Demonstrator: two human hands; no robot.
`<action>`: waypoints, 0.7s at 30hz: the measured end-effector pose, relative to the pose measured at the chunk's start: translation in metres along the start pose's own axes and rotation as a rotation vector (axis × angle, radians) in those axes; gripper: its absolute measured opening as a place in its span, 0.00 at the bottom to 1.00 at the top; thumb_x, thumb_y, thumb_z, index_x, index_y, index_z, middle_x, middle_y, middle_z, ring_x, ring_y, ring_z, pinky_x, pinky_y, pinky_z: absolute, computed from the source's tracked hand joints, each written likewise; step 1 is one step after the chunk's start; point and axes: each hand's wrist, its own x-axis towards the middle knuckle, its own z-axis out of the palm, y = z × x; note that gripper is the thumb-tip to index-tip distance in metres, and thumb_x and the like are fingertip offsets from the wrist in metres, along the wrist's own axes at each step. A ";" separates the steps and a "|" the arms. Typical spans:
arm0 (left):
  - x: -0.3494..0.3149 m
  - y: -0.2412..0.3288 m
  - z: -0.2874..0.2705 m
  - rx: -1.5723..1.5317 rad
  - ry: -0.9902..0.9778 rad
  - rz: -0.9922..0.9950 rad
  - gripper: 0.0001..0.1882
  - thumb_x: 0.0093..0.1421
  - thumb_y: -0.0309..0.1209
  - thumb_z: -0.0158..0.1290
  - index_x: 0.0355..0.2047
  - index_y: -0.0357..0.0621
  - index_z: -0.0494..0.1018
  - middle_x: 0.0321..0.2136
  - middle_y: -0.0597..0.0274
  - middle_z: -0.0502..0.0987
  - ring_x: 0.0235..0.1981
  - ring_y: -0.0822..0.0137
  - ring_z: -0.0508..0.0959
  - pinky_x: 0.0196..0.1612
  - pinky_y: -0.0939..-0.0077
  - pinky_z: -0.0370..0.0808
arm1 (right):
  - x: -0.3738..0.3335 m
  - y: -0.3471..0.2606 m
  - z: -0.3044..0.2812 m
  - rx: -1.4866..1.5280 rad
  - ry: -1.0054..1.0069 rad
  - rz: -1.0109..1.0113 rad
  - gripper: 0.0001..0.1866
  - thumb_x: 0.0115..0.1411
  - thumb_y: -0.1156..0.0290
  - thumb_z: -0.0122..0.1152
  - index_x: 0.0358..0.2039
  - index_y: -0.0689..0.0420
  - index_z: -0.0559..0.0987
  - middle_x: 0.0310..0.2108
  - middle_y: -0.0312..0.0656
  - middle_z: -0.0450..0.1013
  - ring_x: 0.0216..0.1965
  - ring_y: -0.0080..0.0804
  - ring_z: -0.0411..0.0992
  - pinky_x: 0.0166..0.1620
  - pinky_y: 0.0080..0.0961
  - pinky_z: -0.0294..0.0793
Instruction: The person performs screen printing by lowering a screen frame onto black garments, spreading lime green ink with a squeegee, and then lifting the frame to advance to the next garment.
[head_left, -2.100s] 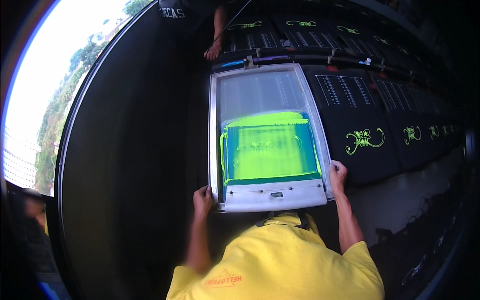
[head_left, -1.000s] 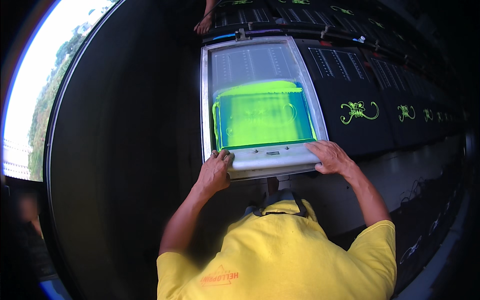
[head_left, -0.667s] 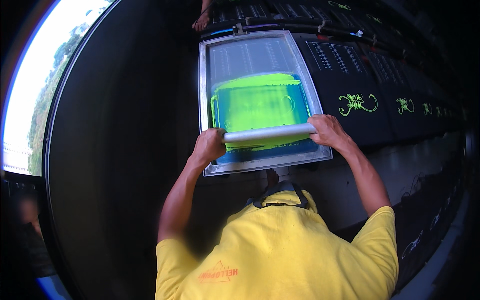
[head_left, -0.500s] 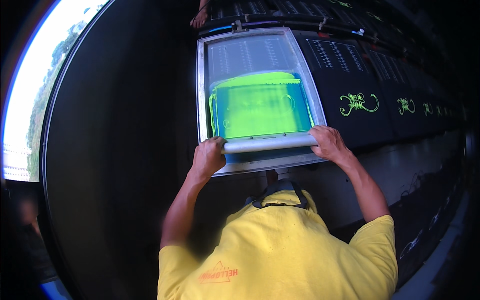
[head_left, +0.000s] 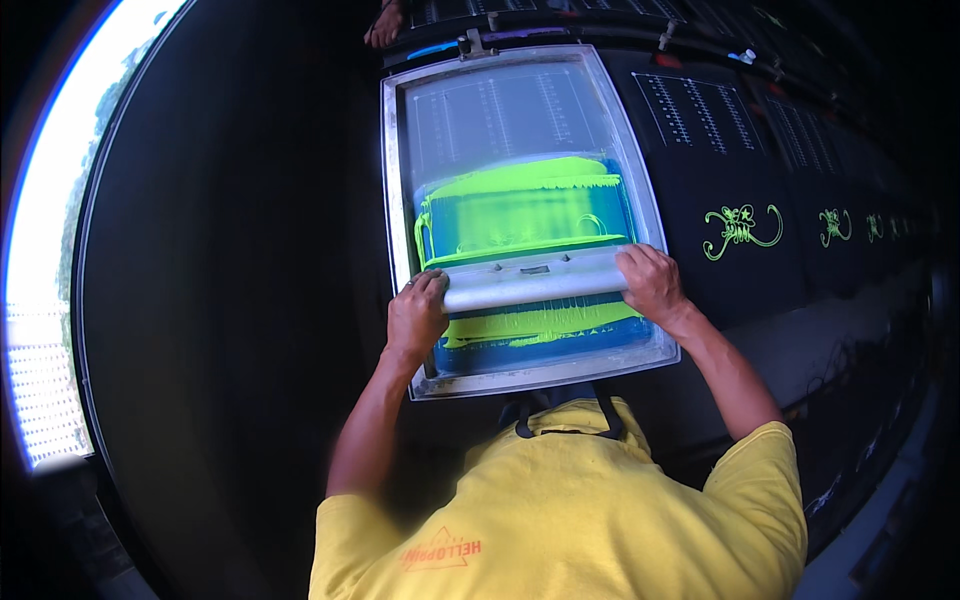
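Observation:
A long silvery squeegee (head_left: 535,279) lies across a screen-printing frame (head_left: 648,185), between its two long sides. My left hand (head_left: 417,316) is closed round the squeegee's left end, and my right hand (head_left: 652,288) grips the right end. Bright green ink (head_left: 525,178) forms a thick band across the blue mesh beyond the squeegee, with a thinner smear between. Another green strip (head_left: 545,322) lies on the near side, below the handle. The squeegee's blade is hidden under its handle.
To the right, black fabric panels carry a green scroll design (head_left: 740,232), repeated along the row, and white ruled marks (head_left: 697,110). A metal clamp (head_left: 474,44) and a dark rail border the frame's far edge. Another person's hand (head_left: 385,25) shows at the top, left of the frame.
The squeegee has moved away from me over the mesh, both hands with it. A green ink strip now shows on its near side. The whole view has shifted slightly.

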 end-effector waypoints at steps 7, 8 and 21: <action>0.086 -0.035 -0.006 -0.017 0.006 0.026 0.16 0.45 0.17 0.53 0.35 0.41 0.79 0.36 0.52 0.81 0.35 0.50 0.82 0.41 0.60 0.80 | 0.081 0.049 0.010 0.010 -0.054 0.045 0.12 0.41 0.80 0.66 0.29 0.59 0.75 0.30 0.47 0.75 0.35 0.48 0.77 0.38 0.42 0.78; 0.089 -0.038 -0.007 -0.018 -0.009 0.015 0.15 0.45 0.17 0.53 0.34 0.41 0.79 0.35 0.51 0.81 0.34 0.49 0.82 0.41 0.59 0.80 | 0.085 0.050 0.009 0.014 -0.065 0.045 0.12 0.42 0.80 0.66 0.29 0.59 0.76 0.30 0.47 0.75 0.35 0.49 0.77 0.38 0.43 0.77; -0.026 0.031 -0.041 -0.038 0.008 -0.075 0.24 0.41 0.16 0.57 0.42 0.41 0.80 0.44 0.54 0.81 0.42 0.52 0.81 0.48 0.64 0.79 | -0.012 -0.018 -0.037 0.085 0.011 0.016 0.14 0.39 0.83 0.63 0.30 0.59 0.74 0.32 0.44 0.74 0.37 0.46 0.75 0.38 0.40 0.77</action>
